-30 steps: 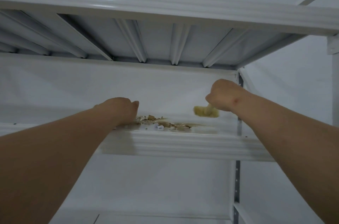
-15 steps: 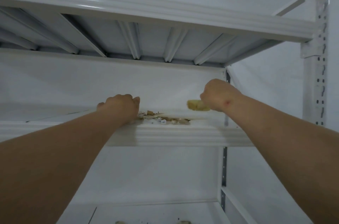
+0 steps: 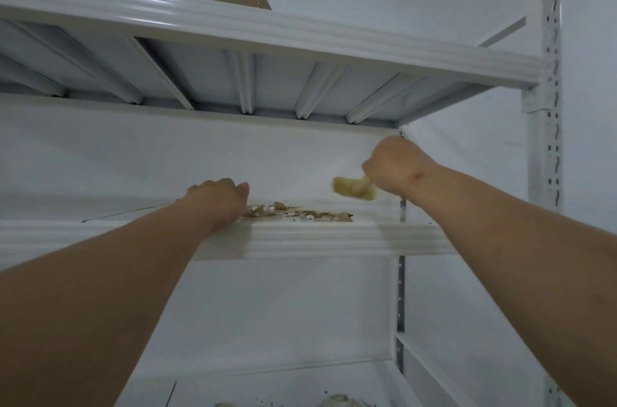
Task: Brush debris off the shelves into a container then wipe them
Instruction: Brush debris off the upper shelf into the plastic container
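A pile of tan and white debris (image 3: 297, 213) lies on the white middle shelf (image 3: 317, 239) near its front edge. My left hand (image 3: 217, 199) rests on the shelf as a closed fist, touching the pile's left end; nothing shows in it. My right hand (image 3: 394, 166) hovers just above the shelf to the right, gripping a small brush (image 3: 354, 190). Its yellowish bristles are blurred, point left, and sit over the right end of the pile.
The upper shelf (image 3: 300, 36) hangs close overhead with a cardboard scrap (image 3: 243, 0) on top. A perforated upright post (image 3: 547, 139) stands at right. More debris (image 3: 337, 401) lies on the lower shelf. A white wall backs the shelves.
The brush in my right hand has moved left, from beside the pile to over its right end. My left fist has stayed at the pile's left end. The view has shifted slightly.
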`<action>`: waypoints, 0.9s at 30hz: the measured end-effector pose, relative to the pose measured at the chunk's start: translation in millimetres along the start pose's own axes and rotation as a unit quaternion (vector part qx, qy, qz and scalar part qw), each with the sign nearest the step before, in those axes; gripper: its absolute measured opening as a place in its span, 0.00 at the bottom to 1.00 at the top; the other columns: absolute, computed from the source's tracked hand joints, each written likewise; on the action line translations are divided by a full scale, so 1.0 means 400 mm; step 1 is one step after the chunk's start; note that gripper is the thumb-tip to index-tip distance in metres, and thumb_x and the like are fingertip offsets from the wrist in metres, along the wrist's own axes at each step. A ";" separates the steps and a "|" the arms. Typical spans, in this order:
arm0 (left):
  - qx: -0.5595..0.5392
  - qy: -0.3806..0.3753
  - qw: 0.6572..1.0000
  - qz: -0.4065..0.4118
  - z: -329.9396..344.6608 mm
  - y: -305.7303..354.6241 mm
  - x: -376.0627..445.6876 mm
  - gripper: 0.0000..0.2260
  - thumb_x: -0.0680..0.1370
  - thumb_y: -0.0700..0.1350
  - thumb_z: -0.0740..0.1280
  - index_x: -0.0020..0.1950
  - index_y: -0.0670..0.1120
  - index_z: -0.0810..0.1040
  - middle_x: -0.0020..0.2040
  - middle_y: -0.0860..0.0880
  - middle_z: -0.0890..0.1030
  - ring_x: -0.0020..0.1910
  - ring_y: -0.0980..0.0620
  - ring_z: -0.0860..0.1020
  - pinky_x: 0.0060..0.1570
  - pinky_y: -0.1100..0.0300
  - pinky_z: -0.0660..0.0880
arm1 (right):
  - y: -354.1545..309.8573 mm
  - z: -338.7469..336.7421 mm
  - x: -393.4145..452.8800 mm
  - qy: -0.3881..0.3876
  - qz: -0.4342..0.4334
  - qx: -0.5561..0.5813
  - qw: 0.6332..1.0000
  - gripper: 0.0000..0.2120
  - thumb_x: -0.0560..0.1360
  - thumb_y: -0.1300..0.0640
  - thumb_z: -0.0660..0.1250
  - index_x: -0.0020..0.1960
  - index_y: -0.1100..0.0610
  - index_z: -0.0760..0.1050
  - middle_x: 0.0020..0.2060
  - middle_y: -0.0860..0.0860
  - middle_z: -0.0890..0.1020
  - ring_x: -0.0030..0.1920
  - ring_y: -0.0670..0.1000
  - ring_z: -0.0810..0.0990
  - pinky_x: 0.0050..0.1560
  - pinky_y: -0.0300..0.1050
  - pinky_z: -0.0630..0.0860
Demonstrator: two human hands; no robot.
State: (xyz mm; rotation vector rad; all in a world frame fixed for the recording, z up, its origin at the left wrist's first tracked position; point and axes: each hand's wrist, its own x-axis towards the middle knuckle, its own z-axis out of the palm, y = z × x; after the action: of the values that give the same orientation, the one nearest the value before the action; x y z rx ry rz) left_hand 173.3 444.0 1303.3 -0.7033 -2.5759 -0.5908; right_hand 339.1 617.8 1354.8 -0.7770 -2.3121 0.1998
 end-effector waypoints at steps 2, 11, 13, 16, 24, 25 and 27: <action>-0.002 -0.011 1.000 0.004 -0.002 -0.002 -0.003 0.18 0.85 0.45 0.45 0.70 0.40 0.64 0.68 0.39 0.69 0.67 0.39 0.67 0.67 0.50 0.63 | 0.007 -0.004 -0.018 -0.018 0.003 -0.029 0.999 0.15 0.77 0.61 0.61 0.33 0.55 0.62 0.32 0.52 0.67 0.31 0.49 0.64 0.32 0.40 0.64; -0.039 -0.030 0.999 0.013 -0.016 0.010 -0.029 0.20 0.85 0.47 0.44 0.73 0.40 0.62 0.72 0.39 0.66 0.69 0.39 0.64 0.67 0.52 0.61 | -0.045 0.023 -0.028 -0.017 -0.030 0.040 0.999 0.14 0.77 0.60 0.61 0.34 0.55 0.63 0.33 0.52 0.69 0.31 0.50 0.66 0.33 0.42 0.67; -0.055 -0.030 0.998 0.015 -0.020 0.008 -0.033 0.20 0.85 0.46 0.44 0.72 0.39 0.63 0.71 0.38 0.66 0.69 0.39 0.65 0.66 0.52 0.62 | -0.026 -0.004 -0.025 0.004 -0.017 0.027 0.999 0.13 0.77 0.59 0.60 0.34 0.55 0.63 0.33 0.52 0.69 0.31 0.51 0.66 0.32 0.41 0.66; -0.083 -0.028 0.996 0.013 -0.016 -0.006 -0.026 0.23 0.84 0.52 0.44 0.72 0.40 0.64 0.71 0.39 0.67 0.69 0.39 0.65 0.66 0.51 0.62 | -0.005 -0.068 -0.036 0.017 0.002 0.098 0.995 0.10 0.75 0.62 0.61 0.36 0.59 0.68 0.31 0.54 0.70 0.30 0.53 0.68 0.28 0.43 0.65; -0.111 -0.031 0.993 0.007 -0.014 0.013 -0.037 0.23 0.84 0.51 0.45 0.73 0.39 0.62 0.73 0.40 0.65 0.71 0.40 0.63 0.67 0.52 0.60 | -0.033 -0.099 -0.078 -0.070 -0.034 0.133 0.988 0.03 0.71 0.62 0.68 0.40 0.60 0.74 0.25 0.53 0.69 0.24 0.49 0.63 0.27 0.40 0.63; -0.113 -0.035 0.993 0.006 -0.015 0.012 -0.038 0.23 0.84 0.51 0.44 0.74 0.39 0.62 0.73 0.40 0.65 0.71 0.40 0.63 0.67 0.52 0.60 | -0.041 -0.077 -0.070 -0.073 -0.034 0.125 0.989 0.03 0.71 0.62 0.67 0.40 0.60 0.74 0.26 0.54 0.69 0.25 0.50 0.64 0.27 0.40 0.63; -0.123 -0.040 0.992 0.003 -0.014 0.004 -0.035 0.24 0.84 0.52 0.45 0.74 0.39 0.62 0.73 0.40 0.65 0.71 0.41 0.63 0.67 0.52 0.60 | -0.059 -0.030 -0.056 -0.079 -0.042 0.114 0.989 0.02 0.72 0.62 0.65 0.41 0.60 0.73 0.27 0.54 0.69 0.26 0.51 0.64 0.28 0.41 0.63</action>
State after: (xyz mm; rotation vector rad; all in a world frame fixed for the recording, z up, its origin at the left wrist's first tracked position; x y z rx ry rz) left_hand 186.6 437.1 1301.8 -0.8300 -2.5991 -0.9071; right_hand 349.1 584.9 1359.4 -0.5644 -2.4111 0.4939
